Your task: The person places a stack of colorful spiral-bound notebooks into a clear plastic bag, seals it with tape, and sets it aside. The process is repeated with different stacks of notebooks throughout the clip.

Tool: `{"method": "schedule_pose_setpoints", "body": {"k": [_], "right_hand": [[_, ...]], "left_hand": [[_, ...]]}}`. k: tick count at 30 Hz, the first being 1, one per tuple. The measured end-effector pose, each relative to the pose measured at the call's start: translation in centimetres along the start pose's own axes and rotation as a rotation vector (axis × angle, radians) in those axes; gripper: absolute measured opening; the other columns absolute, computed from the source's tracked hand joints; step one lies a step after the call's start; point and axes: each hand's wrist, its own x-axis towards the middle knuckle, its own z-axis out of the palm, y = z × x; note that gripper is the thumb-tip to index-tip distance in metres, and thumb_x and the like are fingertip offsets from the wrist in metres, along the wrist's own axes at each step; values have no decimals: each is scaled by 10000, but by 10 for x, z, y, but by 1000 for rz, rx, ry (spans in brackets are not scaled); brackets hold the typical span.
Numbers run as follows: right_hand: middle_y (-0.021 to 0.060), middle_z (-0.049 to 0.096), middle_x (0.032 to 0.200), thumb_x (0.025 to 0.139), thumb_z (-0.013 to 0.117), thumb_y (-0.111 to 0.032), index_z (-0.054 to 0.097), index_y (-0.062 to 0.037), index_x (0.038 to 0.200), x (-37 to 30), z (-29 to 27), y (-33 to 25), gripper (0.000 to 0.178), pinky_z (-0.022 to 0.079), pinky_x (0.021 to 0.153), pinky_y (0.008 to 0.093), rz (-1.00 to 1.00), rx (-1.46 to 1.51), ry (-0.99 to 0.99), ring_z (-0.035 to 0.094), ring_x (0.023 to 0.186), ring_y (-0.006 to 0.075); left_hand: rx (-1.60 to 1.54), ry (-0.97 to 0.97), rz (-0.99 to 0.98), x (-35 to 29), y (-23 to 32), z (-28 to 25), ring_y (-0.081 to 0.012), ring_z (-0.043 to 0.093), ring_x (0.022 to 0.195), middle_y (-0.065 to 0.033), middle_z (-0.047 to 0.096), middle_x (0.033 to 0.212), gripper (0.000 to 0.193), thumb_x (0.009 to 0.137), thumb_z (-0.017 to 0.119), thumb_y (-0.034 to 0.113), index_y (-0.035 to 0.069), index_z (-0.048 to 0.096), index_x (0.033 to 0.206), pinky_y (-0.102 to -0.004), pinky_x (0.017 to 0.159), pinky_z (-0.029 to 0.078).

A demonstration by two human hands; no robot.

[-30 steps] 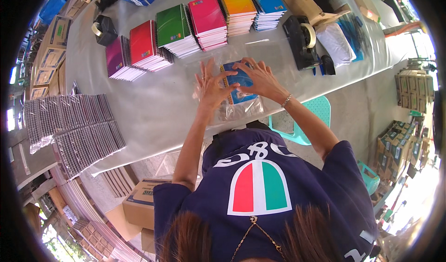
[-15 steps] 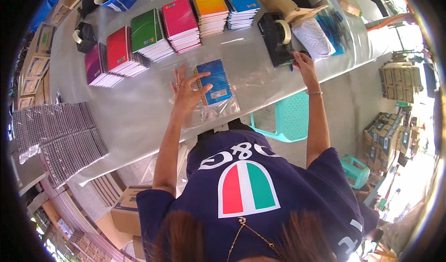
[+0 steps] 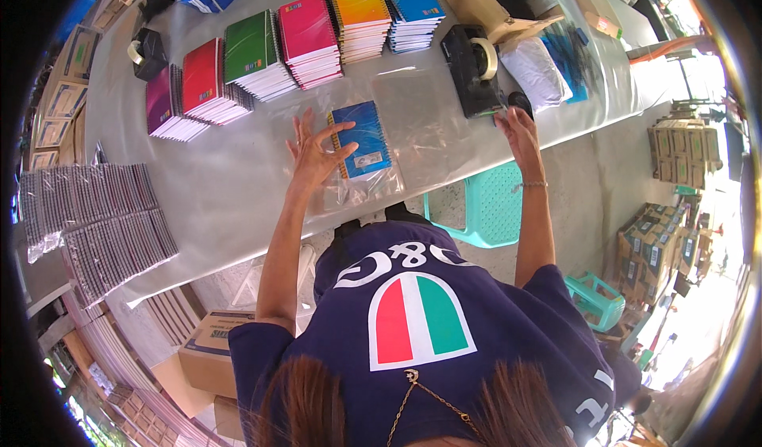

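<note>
On my feed, places go by the black blocky tape dispenser with its pale tape roll. The blue rectangular spiral-bound paper notebook lies flat, left of the dispenser and a bit nearer the person, with clear crinkly plastic film around it; whether it's fully inside the film, I can't tell. Coils show along both long edges, yellowish on the left — so I'd guess more than one book there.

Left hand: fingers spread, thumb and index reaching onto the notebook's left part, steadying rather than gripping, by my read. Right hand: at the dispenser's near end, fingers bent together; can't tell if they pinch any tape.

Handling, my judgement: light, fairly stiff across the cover, nothing fragile except coils that could bend or snag the film. The glossy cover and film look slippery, so pieces may slide. I'd take hold across the two long edges, thumb one side, fingers opposite, film included — or press flat mid-cover. Pulling by loose film alone would likely just wrinkle it. Tape will probably cling to film and fingertips, so handle by its edges.
</note>
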Motion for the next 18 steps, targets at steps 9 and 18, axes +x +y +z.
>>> {"method": "schedule_pose_setpoints", "body": {"k": [9,18], "right_hand": [[31,623,878,943,631,-161,588,-20,961,-4,-24,29,148,507,681,253,191,-914,147,620,799,111],[62,666,812,865,693,-156,663,-21,937,-37,196,15,156,485,707,286,-130,-737,-516,627,788,148]], "left_hand": [[-11,-12,26,-1,-2,-3,-387,-45,1491,-160,103,1613,483,749,785,489,420,654,1210,-696,1114,3],[-67,-58,57,4,-5,-4,-400,-68,1486,-181,92,1610,544,728,791,509,390,631,1234,-695,1113,-20]]}}
